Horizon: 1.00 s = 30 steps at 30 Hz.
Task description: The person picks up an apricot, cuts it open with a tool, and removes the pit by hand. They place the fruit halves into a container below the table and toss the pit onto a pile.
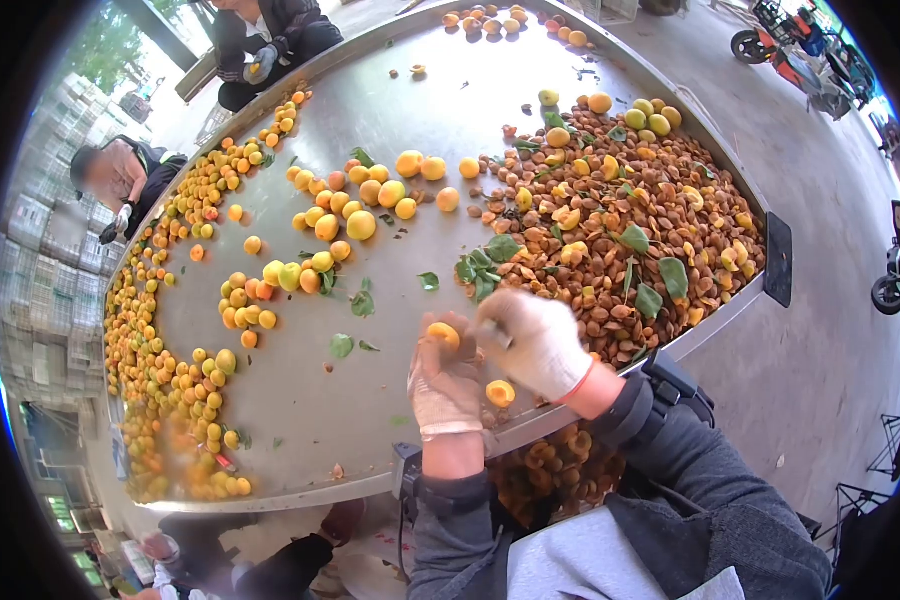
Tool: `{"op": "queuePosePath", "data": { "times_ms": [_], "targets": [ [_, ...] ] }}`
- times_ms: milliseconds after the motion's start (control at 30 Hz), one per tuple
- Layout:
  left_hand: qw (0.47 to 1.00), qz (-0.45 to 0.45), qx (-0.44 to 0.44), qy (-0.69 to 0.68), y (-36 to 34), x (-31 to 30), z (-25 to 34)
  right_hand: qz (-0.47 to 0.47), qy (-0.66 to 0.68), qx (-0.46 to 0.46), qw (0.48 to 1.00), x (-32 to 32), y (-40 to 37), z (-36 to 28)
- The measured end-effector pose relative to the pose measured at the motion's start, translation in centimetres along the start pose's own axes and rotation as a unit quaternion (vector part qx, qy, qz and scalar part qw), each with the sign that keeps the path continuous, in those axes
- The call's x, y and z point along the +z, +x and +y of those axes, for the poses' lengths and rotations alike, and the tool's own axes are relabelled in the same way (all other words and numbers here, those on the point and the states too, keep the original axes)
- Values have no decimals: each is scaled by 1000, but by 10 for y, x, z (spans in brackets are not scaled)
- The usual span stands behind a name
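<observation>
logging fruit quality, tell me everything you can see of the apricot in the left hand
The apricot is small, round, orange-yellow and smooth-skinned; whether it is cut cannot be told. The fingertips of the gloved left hand grip it above the near rim of the metal table. The gloved right hand holds what looks like a small grey tool close beside it.

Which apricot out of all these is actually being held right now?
The apricot gripped in the gloved left hand by the near edge; the others around it lie loose on the metal table.
</observation>
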<state>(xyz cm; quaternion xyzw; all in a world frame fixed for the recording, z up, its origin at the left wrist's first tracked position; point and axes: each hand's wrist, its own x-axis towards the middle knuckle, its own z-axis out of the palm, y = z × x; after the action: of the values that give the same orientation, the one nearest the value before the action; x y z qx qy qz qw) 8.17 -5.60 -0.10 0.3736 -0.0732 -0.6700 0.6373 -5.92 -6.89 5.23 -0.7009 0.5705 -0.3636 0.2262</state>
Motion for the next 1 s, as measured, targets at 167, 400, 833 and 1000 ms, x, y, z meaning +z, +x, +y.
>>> {"op": "queuePosePath", "data": {
  "times_ms": [167, 400, 833, 1000],
  "targets": [
    [1000, 0, -17, -2, 2, 0, 8, -26, 41, -55, 997, -8, 6, 5],
    [999, -5, -21, 25, -14, 17, 12, -155, 62, -36, 985, 0, 1, 7],
    [999, -33, -17, -19, -17, 14, 10, -159, -71, -77, 982, -15, 2, -6],
    [995, -48, 25, 82, -21, 21, 10, -157, -62, -46, 985, -14, -1, -6]
  ]
}}
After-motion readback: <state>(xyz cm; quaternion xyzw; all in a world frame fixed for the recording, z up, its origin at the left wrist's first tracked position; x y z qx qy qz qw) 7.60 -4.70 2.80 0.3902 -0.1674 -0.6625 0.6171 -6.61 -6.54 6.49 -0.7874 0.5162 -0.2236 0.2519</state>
